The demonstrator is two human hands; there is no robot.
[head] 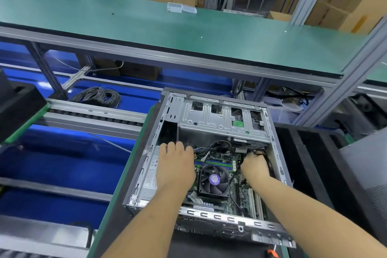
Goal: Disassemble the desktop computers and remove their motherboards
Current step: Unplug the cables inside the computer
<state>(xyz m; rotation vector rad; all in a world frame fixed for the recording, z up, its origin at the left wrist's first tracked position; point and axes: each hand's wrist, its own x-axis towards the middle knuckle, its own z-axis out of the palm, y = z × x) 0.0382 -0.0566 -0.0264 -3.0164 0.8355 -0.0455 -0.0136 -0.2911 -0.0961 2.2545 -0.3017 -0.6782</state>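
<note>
Both forearms reach into one open computer case (209, 123) lying on its side on a dark mat: the left hand (176, 165) rests flat, fingers together, on the silver power supply (149, 176) at 9 o'clock of the fan (213, 180), while the right hand (254, 166) curls around black cables (222, 146) at 2 o'clock. One motherboard (236, 197) sits inside, carrying that single fan. Bare mat lies at 3 o'clock of the case, the bench's green edge at 9.

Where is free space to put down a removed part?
The long green shelf top behind the open grey metal computer case is mostly bare, left of a small clear plastic box. Inside the case, both hands, cables and the black fan crowd it.
</note>
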